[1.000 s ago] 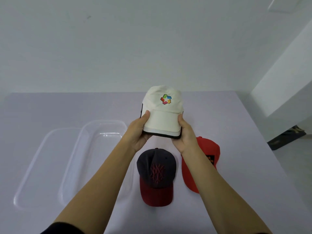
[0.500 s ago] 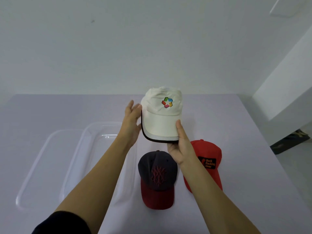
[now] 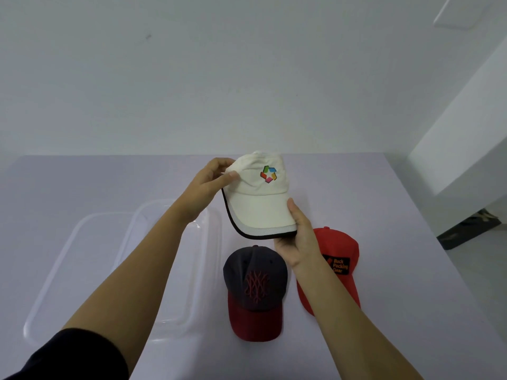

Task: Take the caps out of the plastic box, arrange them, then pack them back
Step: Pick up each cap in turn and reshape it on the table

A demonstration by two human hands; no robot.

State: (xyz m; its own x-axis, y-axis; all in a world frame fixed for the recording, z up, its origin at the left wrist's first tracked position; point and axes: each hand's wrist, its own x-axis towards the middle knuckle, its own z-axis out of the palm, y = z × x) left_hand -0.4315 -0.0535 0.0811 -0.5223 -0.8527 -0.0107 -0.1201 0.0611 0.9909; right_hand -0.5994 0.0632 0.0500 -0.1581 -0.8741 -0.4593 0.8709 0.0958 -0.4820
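The white cap (image 3: pixel 260 193) hung above the table (image 3: pixel 356 187) between both hands: left hand (image 3: pixel 208 185) pinched its crown (left side), right hand (image 3: pixel 297 237) gripped the brim.

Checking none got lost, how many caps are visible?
3: white cap held by left hand and right hand; navy cap with red brim on table; red cap beside it.

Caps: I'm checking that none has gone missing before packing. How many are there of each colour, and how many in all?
white cap: 1
grey cap with a red brim: 1
red cap: 1
Total: 3
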